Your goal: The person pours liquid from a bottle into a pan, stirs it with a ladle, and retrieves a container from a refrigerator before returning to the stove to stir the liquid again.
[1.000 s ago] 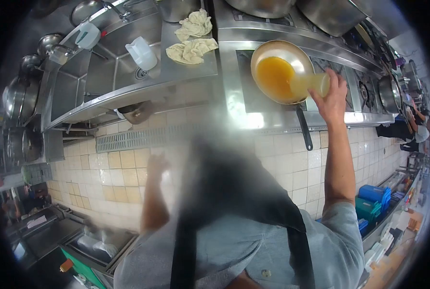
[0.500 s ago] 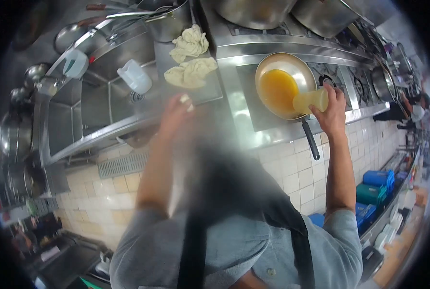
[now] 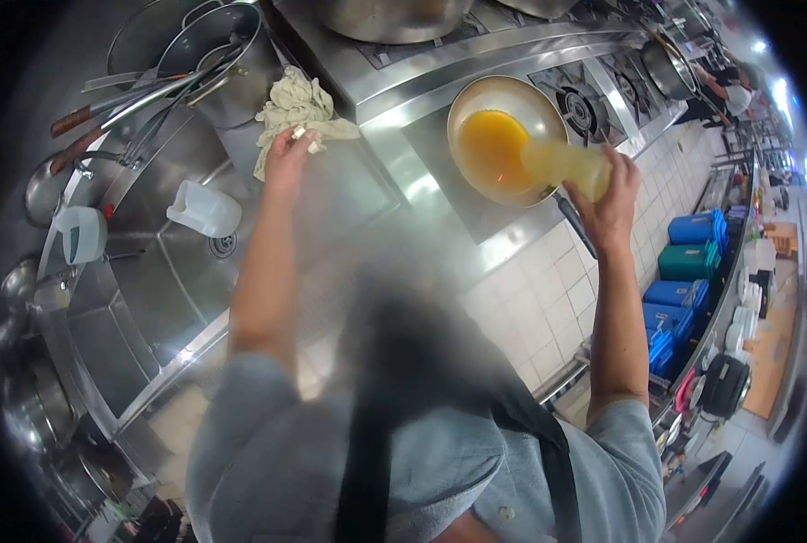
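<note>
My right hand [image 3: 608, 201] grips a translucent plastic bottle [image 3: 562, 167] of pale yellow liquid, tipped sideways with its mouth end over the frying pan [image 3: 550, 127]. A pool of orange-yellow liquid [image 3: 492, 145] covers much of the pan's bottom. The pan rests on the stove top, its black handle [image 3: 576, 226] pointing toward me, partly behind my right hand. My left hand [image 3: 286, 167] is closed around a small white piece [image 3: 305, 138], perhaps a cap. It overlaps the crumpled pale cloths [image 3: 297, 98] on the steel counter.
Left of my left arm, a steel sink [image 3: 164, 299] holds a cut white plastic jug [image 3: 206, 209]. A large pot [image 3: 232, 86] with ladles stands behind it. Gas burners [image 3: 581, 110] lie right of the pan. Blue bins [image 3: 693, 226] line the right side; a person [image 3: 736, 90] stands far back.
My left hand has moved forward to the cloths with the small white piece. My view has turned. The bottle stays tipped over the pan in my right hand.
</note>
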A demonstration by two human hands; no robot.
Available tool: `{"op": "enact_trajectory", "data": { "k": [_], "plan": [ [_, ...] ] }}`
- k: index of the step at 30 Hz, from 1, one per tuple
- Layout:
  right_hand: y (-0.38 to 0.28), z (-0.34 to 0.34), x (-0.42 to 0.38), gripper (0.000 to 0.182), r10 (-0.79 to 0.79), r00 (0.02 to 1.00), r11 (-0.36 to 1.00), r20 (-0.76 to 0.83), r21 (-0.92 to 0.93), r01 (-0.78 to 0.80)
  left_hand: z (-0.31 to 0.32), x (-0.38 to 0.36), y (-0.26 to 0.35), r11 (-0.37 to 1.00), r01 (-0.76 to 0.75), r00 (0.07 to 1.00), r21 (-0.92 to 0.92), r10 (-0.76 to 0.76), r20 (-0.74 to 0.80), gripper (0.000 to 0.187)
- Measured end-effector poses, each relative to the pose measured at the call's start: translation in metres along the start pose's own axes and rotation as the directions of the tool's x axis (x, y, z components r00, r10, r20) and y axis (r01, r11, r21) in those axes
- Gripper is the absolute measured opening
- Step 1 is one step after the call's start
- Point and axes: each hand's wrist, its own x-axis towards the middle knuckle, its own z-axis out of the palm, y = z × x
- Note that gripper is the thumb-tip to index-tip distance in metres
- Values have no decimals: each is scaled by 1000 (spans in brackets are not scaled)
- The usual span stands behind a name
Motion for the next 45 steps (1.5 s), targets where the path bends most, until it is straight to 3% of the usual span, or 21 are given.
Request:
{"op": "enact_trajectory", "data": {
  "k": [1, 3, 5, 7, 9, 10, 13, 16, 19, 20, 21, 25, 28, 29, 31, 33, 37, 39, 40, 43, 45],
  "plan": [
    [-2, 2, -2, 76, 95, 988, 995, 125, -52, -89, -1, 2, 4, 999, 6, 1000, -50, -5, 19, 49],
    [-3, 4, -2, 76, 102, 990, 994, 98, -42, -98, -5, -3, 8, 999, 28, 999, -42, -27, 22, 50],
    [-7, 3, -6, 75, 14, 989, 1000, -144, 21, -11, -11, -17, 5, 998, 64, 997, -26, -63, 32, 46],
    [-8, 1, -9, 76, 25, 984, 998, -178, 56, -15, -19, -34, 3, 996, 83, 995, -37, -82, 50, 46],
    [-4, 2, -12, 76, 101, 992, 994, 80, -47, -98, -27, -49, 3, 994, 94, 994, -58, -90, 60, 47],
    [-7, -1, -13, 76, 102, 991, 994, 81, -51, -98, -32, -57, 2, 989, 119, 992, -92, -116, 42, 45],
    [-23, -11, -9, 78, 63, 996, 998, -59, -18, -64, -42, -84, 8, 985, 105, 994, -139, -106, 4, 41],
    [-45, -26, -2, 81, -2, 921, 999, -389, 45, 21, -49, -102, 16, 986, 59, 998, -153, -61, -8, 38],
    [-27, -6, -12, 78, 2, 952, 998, -307, 66, 19, -57, -108, 14, 985, 47, 998, -163, -54, -34, 36],
    [-25, -2, -15, 75, 81, 990, 997, -120, 21, -79, -59, -110, 12, 986, 49, 997, -158, -57, -43, 35],
    [-20, -2, -21, 75, 80, 989, 997, -122, 20, -78, -61, -112, 10, 986, 48, 998, -160, -55, -41, 35],
    [-35, -17, -16, 75, 166, 966, 986, -200, 29, -164, -69, -123, -3, 984, 82, 995, -158, -90, -44, 32],
    [-50, -25, -10, 76, 56, 894, 998, -445, 22, -52, -59, -119, 4, 980, 82, 996, -181, -88, -25, 31],
    [-45, -17, -10, 76, 53, 894, 999, -445, 19, -50, -57, -121, 4, 977, 103, 993, -187, -110, -31, 31],
    [-30, 0, -16, 76, 250, 965, 968, -82, 60, -245, -57, -120, 0, 973, 104, 994, -208, -108, -8, 31],
    [-24, 1, -13, 75, 148, 985, 988, -92, -21, -151, -52, -111, 2, 966, 77, 997, -246, -82, -11, 32],
    [-32, -13, -12, 74, 223, 892, 971, -393, 169, -168, -55, -118, 0, 981, 71, 997, -180, -71, 2, 33],
    [-26, -6, -15, 73, 135, 851, 977, -507, 213, -28, -53, -117, -4, 980, 74, 997, -184, -78, -10, 34],
    [-30, -7, -16, 71, 179, 929, 981, -324, 130, -143, -51, -119, -3, 975, 100, 994, -198, -106, -23, 33],
    [-24, -3, -23, 70, 259, 960, 964, -107, -26, -263, -50, -118, 1, 974, 112, 992, -196, -120, -31, 33],
    [-29, -11, -24, 70, 318, 933, 948, -172, 49, -314, -55, -127, 0, 979, 132, 990, -155, -138, -26, 33]
  ]
}}
